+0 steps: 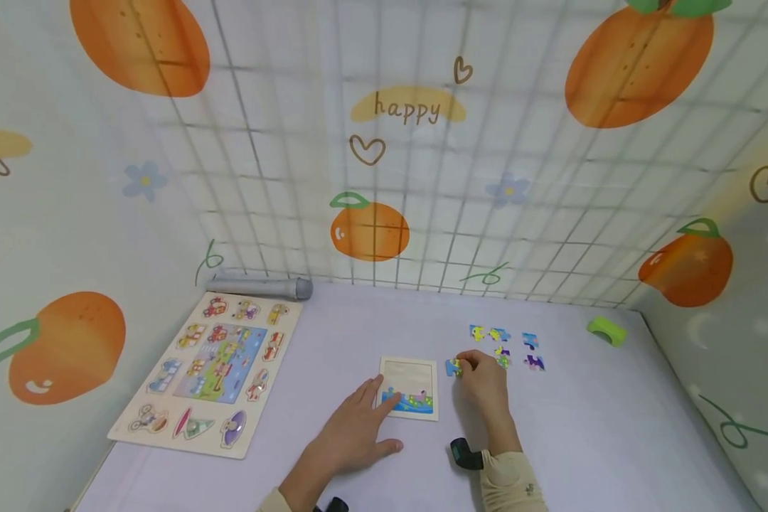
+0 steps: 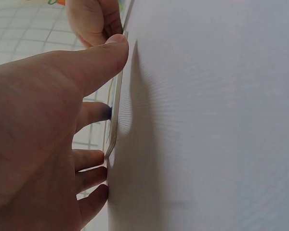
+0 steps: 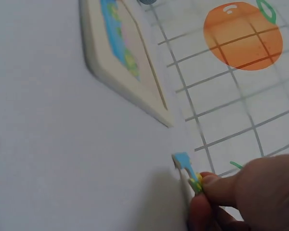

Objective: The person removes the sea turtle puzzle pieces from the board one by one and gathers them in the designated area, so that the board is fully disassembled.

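Note:
A small square wooden puzzle frame (image 1: 408, 361) lies on the table, its bottom row filled with blue, green and pink pieces. My left hand (image 1: 353, 429) rests at its left side with fingers spread, the fingertips on the frame's edge and on the fitted pieces. To the right of the frame, my right hand (image 1: 484, 380) pinches a blue and yellow jigsaw piece (image 3: 183, 160) between thumb and finger, close over the table. Several loose jigsaw pieces (image 1: 533, 363) lie beyond and beside the right hand, one partly hidden by it.
On the left lies a large wooden picture board (image 1: 253, 419) with vehicle shapes. Behind it, a grey cylinder (image 1: 262, 287) lies against the wall. A green arched block (image 1: 606, 331) stands at the back right. Patterned cloth over a wire grid (image 1: 422, 270) closes off the back.

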`<state>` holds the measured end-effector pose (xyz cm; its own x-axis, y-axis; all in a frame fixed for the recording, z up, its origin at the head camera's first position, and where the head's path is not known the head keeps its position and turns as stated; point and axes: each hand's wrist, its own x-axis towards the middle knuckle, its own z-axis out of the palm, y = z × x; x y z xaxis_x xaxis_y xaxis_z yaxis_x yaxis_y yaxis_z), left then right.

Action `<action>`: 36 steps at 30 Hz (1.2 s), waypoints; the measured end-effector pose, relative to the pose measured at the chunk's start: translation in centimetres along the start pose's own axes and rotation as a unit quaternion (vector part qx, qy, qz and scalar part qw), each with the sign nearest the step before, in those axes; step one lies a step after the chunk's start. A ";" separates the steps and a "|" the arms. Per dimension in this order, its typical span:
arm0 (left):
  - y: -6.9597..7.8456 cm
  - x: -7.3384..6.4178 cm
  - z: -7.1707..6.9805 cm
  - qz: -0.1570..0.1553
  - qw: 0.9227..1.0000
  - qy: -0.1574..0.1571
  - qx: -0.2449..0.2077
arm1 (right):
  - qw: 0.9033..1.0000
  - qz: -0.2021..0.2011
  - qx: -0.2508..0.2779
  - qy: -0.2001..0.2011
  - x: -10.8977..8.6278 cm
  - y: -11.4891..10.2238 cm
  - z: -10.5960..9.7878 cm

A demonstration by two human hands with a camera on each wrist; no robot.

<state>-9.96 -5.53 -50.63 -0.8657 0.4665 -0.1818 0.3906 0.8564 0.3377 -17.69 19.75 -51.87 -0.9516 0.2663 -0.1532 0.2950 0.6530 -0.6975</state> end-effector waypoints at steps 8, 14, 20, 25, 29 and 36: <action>0.0 0.0 0.0 0.001 1.000 -0.001 -0.004 | 0.999 -0.020 -0.044 0.017 -0.3 0.1 -0.1; 0.0 0.0 0.0 -0.003 1.000 0.001 -0.006 | 0.996 -0.034 -0.077 0.002 -0.7 -0.2 0.2; -0.1 0.0 0.0 -0.006 1.000 -0.001 -0.006 | 0.996 -0.019 -0.084 0.013 -0.9 -0.5 0.8; 0.0 0.0 0.0 -0.007 1.000 -0.002 -0.008 | 0.996 -0.013 -0.086 0.019 -1.0 -0.4 1.0; 0.1 -0.1 -0.1 -0.005 1.000 -0.002 -0.010 | 0.997 0.006 -0.079 0.024 -1.0 -0.3 0.9; 0.1 -0.1 0.1 -0.001 1.000 0.003 -0.011 | 0.997 0.010 -0.071 0.036 -0.6 0.0 0.7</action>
<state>-9.80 -5.53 -50.63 -0.8687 0.4628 -0.1764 0.3813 0.8523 0.3580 -17.14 19.04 -52.28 -0.9385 0.3269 -0.1111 0.3272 0.7394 -0.5884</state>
